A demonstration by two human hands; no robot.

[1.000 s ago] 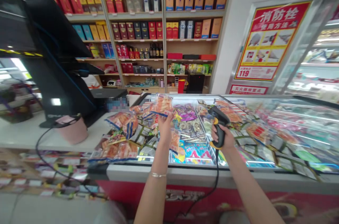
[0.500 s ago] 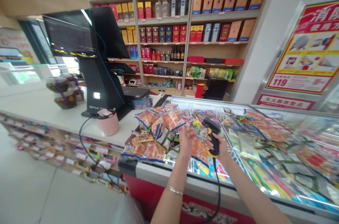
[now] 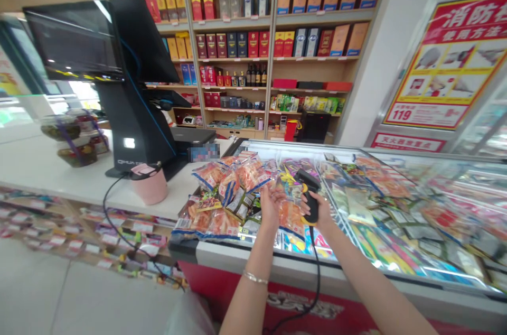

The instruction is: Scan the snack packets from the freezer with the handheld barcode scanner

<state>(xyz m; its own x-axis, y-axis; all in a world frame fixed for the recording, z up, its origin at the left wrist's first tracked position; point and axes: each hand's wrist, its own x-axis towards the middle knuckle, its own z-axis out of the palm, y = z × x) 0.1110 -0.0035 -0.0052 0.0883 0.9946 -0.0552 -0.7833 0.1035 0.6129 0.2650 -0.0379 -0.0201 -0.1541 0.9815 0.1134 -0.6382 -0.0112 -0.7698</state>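
Observation:
My right hand (image 3: pixel 319 211) is wrapped round the handle of a black and yellow barcode scanner (image 3: pixel 309 180), whose cable hangs down over the freezer front. Just left of it, my left hand (image 3: pixel 271 205) is turned palm up, its fingers curled at the edge of a clear snack packet (image 3: pixel 253 174) with orange contents and a blue border. Part of that grip is hidden. Around the hands, more snack packets (image 3: pixel 225 221) lie heaped on the glass freezer top, with a dark green packet (image 3: pixel 241 204) among them.
Left of the freezer (image 3: pixel 233 253) is a white counter (image 3: pixel 178 192) with a black checkout terminal (image 3: pixel 138 129), a pink cup (image 3: pixel 149 184) and stacked jars (image 3: pixel 77 139). Behind stand shelves (image 3: pixel 233 60) of boxes and bottles. More packaged goods (image 3: pixel 415 219) show through the freezer glass at right.
The view has turned slightly right, so the scene shifts left. Both hands keep nearly the same pose over the packets, with the scanner still in the right hand.

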